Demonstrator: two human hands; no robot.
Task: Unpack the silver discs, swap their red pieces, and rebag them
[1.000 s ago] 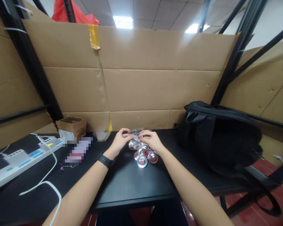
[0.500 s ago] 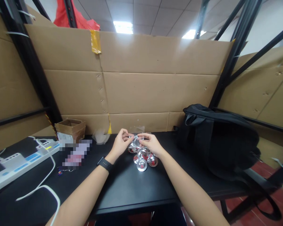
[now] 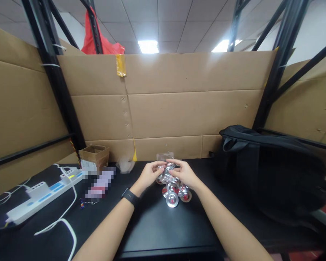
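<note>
Several shiny silver discs with red centres (image 3: pixel 172 199) lie in a loose pile on the black table (image 3: pixel 163 232). At the far side of this pile, a glossy clear plastic bag (image 3: pixel 167 176) seems to cover some of them. My left hand (image 3: pixel 150 176), with a black watch on its wrist, pinches the bag's left side, thumb and fingers close together. From the right, my right hand (image 3: pixel 184 175) pinches it too, its fingers curled over the top. The fingertips partly hide what lies between them. The nearest discs are outside both hands.
A white power strip (image 3: pixel 45 201) and cables lie at left, near a small open cardboard box (image 3: pixel 95 156) and a blurred-out item (image 3: pixel 101 184). Crumpled clear plastic (image 3: pixel 125 165) sits by the cardboard wall (image 3: pixel 165 116). A large black backpack (image 3: pixel 268 177) stands at right.
The head view has tilted and turned, so everything appears lower and further right. Both hands stay at the bag with only slight finger movement; the discs look unmoved on the table.
</note>
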